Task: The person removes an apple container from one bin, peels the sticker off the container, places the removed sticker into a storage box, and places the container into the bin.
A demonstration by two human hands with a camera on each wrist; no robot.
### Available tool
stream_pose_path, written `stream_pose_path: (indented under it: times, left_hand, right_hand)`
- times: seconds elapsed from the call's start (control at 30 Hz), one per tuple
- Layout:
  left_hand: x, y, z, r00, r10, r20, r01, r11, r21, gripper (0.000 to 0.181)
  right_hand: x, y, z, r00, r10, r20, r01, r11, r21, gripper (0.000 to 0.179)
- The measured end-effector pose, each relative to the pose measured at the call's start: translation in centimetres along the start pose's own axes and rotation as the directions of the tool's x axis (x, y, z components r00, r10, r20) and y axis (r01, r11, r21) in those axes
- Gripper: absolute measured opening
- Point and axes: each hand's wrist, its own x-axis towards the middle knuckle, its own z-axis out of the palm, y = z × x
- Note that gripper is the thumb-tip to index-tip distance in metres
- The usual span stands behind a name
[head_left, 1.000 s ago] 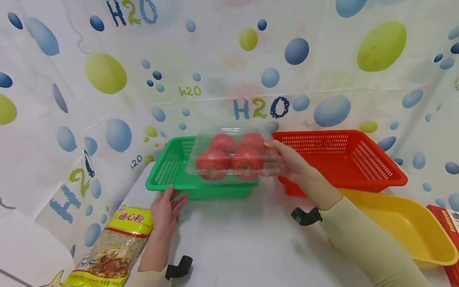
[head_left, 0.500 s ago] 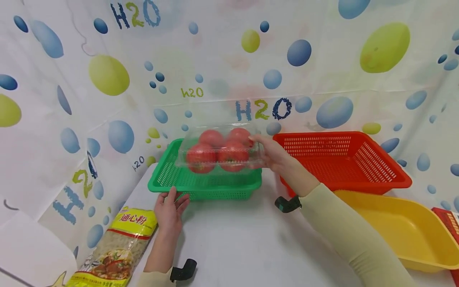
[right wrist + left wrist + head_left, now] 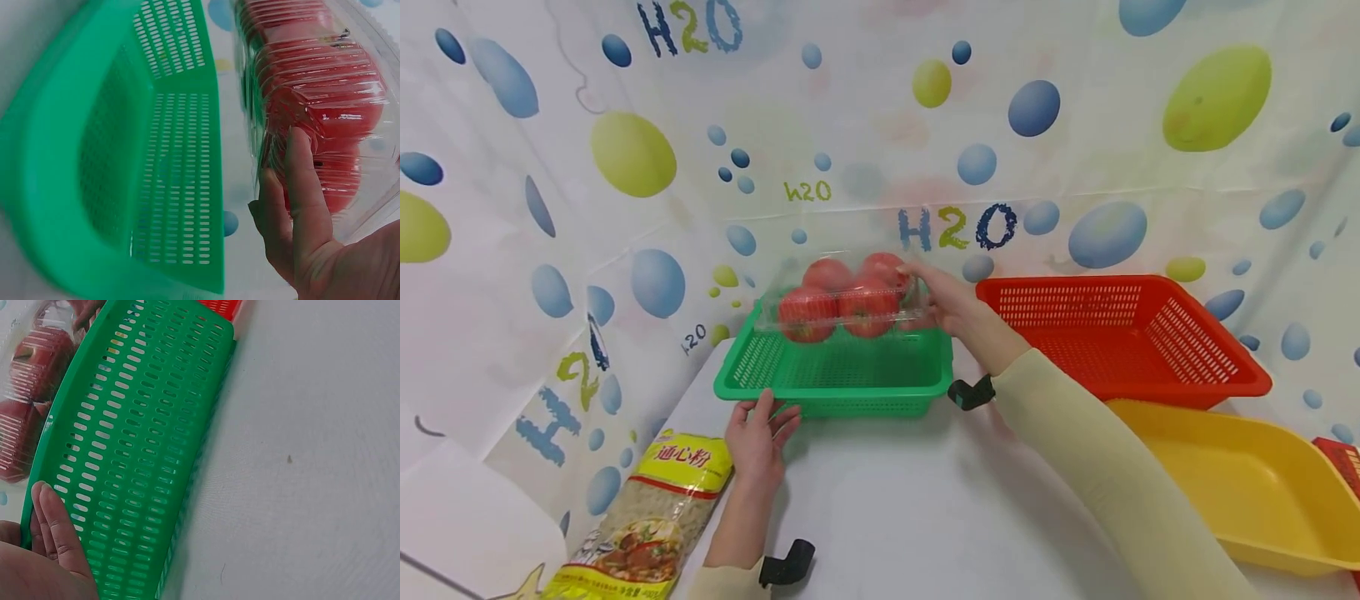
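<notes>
A clear plastic box (image 3: 891, 293) packed with several red apples (image 3: 807, 310) is held in the air over the back of the green slotted basket (image 3: 842, 392). My right hand (image 3: 955, 307) grips the box by its right end, fingers along its side in the right wrist view. In that view the box stays apart from the basket's wall. My left hand (image 3: 756, 442) is at the basket's front left rim. Its thumb hooks over the rim while the fingers (image 3: 62, 531) lie against the outer wall in the left wrist view.
A red slotted basket (image 3: 1090, 354) stands to the right, behind a yellow tub (image 3: 1232, 483). On the left lies a bag of pasta (image 3: 647, 508). Part of a red package (image 3: 1341, 458) shows at the right edge. A patterned sheet (image 3: 865, 125) hangs behind.
My right hand has carried the box of apples leftward and slightly up, further back over the green basket. My left hand keeps its place at the basket's rim.
</notes>
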Motion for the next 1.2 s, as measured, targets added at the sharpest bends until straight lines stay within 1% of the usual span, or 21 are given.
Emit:
stream_pose_path:
  times: [0.1, 0.27, 0.37, 0.43, 0.5, 0.6, 0.73, 0.9, 1.0, 1.1, 1.2]
  left_hand:
    - [0.1, -0.1, 0.1, 1.0, 0.005, 0.006, -0.005, 1.0, 0.0, 0.023]
    - [0.1, -0.3, 0.3, 1.0, 0.014, 0.002, -0.014, 0.999, 0.028, 0.022]
    - [0.1, -0.4, 0.4, 1.0, 0.026, -0.002, -0.026, 0.999, 0.047, 0.022]
    - [0.1, -0.5, 0.4, 0.999, 0.032, 0.009, -0.033, 0.998, 0.053, 0.023]
    - [0.0, -0.5, 0.4, 0.999, 0.034, 0.019, -0.035, 0.998, 0.053, 0.023]
    - [-0.1, -0.4, 0.1, 0.999, 0.034, 0.02, -0.035, 0.998, 0.049, 0.023]
    - [-0.3, -0.2, -0.2, 1.0, 0.029, 0.011, -0.029, 0.998, 0.06, 0.021]
    - [-0.3, -0.1, 0.0, 1.0, 0.02, 0.02, -0.021, 0.997, 0.081, 0.022]
    - [-0.3, -0.1, 0.0, 1.0, 0.018, 0.011, -0.019, 0.996, 0.088, 0.022]
    - [-0.4, 0.0, 0.0, 1.0, 0.015, 0.0, -0.015, 0.995, 0.097, 0.02]
    - [-0.4, 0.1, 0.0, 1.0, 0.013, -0.001, -0.013, 0.995, 0.104, 0.019]
  right_hand:
    - [0.8, -0.2, 0.2, 1.0, -0.004, 0.011, 0.004, 1.0, 0.002, 0.066]
    - [2.3, 0.1, 0.3, 0.999, -0.002, 0.04, 0.003, 1.0, -0.006, 0.065]
    - [3.0, 0.4, 0.3, 0.998, -0.01, 0.057, 0.012, 0.999, -0.04, 0.066]
    - [3.5, 0.7, 0.3, 0.998, -0.014, 0.062, 0.018, 0.998, -0.067, 0.066]
    - [3.9, 1.2, 0.3, 0.998, -0.008, 0.058, 0.014, 0.995, -0.102, 0.065]
    - [4.6, 1.8, 0.5, 0.998, 0.011, 0.061, -0.003, 0.991, -0.131, 0.065]
    - [5.4, 2.5, 0.7, 0.998, 0.023, 0.064, -0.014, 0.99, -0.14, 0.065]
    - [6.0, 3.0, 0.9, 0.998, 0.022, 0.061, -0.012, 0.988, -0.156, 0.061]
    - [6.1, 3.4, 1.1, 0.995, 0.045, 0.089, -0.028, 0.984, -0.176, 0.061]
    - [6.2, 4.0, 1.4, 0.989, 0.088, 0.115, -0.063, 0.977, -0.204, 0.058]
    - [6.4, 4.5, 1.4, 0.984, 0.139, 0.116, -0.107, 0.963, -0.247, 0.059]
